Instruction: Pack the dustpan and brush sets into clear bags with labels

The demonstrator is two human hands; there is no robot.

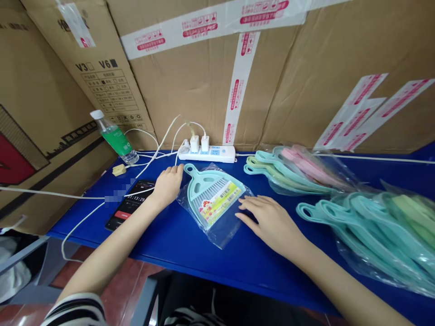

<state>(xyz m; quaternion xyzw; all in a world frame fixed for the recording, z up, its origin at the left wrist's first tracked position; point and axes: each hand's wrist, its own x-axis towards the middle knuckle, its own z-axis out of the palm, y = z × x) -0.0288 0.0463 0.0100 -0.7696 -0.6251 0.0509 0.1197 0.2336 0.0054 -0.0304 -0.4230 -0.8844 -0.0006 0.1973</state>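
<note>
A light blue dustpan and brush set [206,182] lies in a clear plastic bag on the blue table, its looped handle pointing away to the left. A yellow label with red flower-like prints [220,203] covers part of the grey bristles. My left hand [168,184] rests beside the handle, fingertips at its loop, fingers slightly bent and not wrapped around it; the thumb is hidden. On the other side, my right hand [272,222] is open, thumb apart from the fingers, with its fingertips at the right edge of the bag.
More bagged dustpans [360,231] in blue, green and pink are piled on the right. A power strip [220,154] with plugs and white cables stands behind. To the left are a phone [131,203] and a water bottle [117,140]. Cardboard boxes [190,81] wall the back.
</note>
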